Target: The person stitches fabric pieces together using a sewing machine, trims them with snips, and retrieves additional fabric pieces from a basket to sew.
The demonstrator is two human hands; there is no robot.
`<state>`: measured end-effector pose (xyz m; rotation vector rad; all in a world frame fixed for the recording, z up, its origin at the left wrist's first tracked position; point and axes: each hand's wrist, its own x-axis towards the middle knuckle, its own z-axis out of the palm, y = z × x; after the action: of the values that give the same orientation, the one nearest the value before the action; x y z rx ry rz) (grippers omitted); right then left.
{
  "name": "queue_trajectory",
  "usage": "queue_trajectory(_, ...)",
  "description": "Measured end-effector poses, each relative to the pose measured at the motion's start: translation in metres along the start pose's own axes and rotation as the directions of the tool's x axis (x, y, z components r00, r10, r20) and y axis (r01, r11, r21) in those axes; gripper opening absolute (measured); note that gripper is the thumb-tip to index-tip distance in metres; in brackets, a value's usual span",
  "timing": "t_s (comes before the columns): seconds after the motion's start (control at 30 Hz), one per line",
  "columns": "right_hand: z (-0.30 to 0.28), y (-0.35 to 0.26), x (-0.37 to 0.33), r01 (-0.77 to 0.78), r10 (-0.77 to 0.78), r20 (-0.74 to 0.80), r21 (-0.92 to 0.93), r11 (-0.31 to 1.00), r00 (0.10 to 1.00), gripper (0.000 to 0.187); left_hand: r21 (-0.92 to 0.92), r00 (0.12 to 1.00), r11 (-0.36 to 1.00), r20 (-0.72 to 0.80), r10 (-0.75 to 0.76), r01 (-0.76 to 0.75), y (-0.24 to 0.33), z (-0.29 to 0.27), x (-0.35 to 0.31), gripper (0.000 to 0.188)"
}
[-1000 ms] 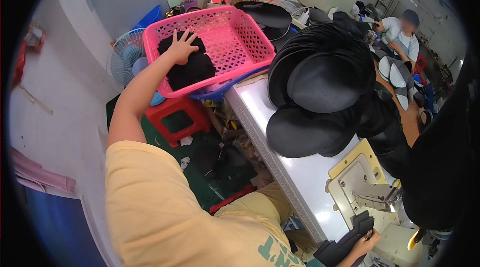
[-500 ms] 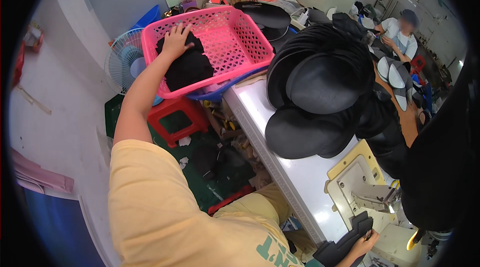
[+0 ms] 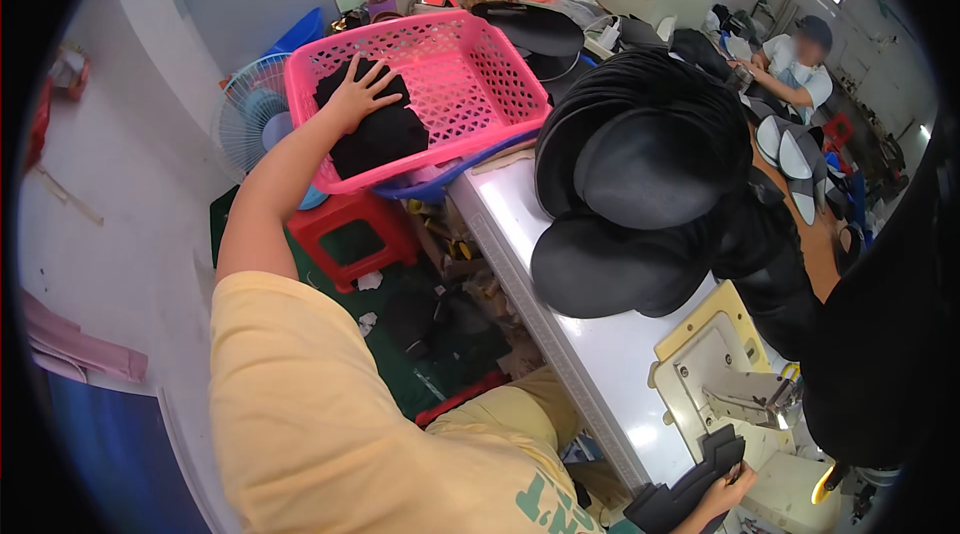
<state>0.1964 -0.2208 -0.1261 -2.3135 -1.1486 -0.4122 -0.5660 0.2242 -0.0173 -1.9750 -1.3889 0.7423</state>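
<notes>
Fingers spread, my left hand (image 3: 356,100) lies on a stack of black fabric pieces (image 3: 385,142) at the left end of a pink plastic basket (image 3: 508,132). At the lower right, my right hand (image 3: 728,496) grips several flat black pieces (image 3: 690,482) with stepped edges, overlapping like a fan. They are beside the sewing machine (image 3: 735,384), over the near end of the white table (image 3: 610,374). The right fingertips are partly hidden by these pieces.
A large pile of black rounded cup-shaped pieces (image 3: 650,169) covers the table's middle. Below the basket stands a red stool (image 3: 355,239), with a fan (image 3: 255,124) to its left. A co-worker (image 3: 800,69) sits at the far right by a bench with grey and white pieces (image 3: 793,149).
My left hand has shifted slightly right on the black stack, and its fingers have spread wider. My right hand stays nearly still. The co-worker's arms have moved outward to the left.
</notes>
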Motion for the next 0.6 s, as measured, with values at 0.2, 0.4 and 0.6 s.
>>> queue_trajectory(0.2, -0.012, -0.025, 0.0, -0.041, 0.04, 0.045, 0.038, 0.998, 0.998, 0.016, 0.113, 0.998, 0.992, -0.03, 0.063, -0.059, 0.0, 0.011, -0.005, 0.077)
queue_trajectory(0.4, -0.008, -0.017, 0.0, -0.015, 0.014, 0.028, 0.018, 1.0, 1.0, 0.015, 0.16, 0.949, 0.986, -0.315, 0.012, 0.041, 0.003, 0.044, 0.009, 0.039)
queue_trajectory(0.6, -0.006, -0.014, 0.0, -0.025, 0.024, 0.034, 0.014, 1.0, 0.999, 0.014, 0.103, 0.881, 0.99, -0.471, -0.039, 0.099, -0.001, 0.051, 0.017, 0.039)
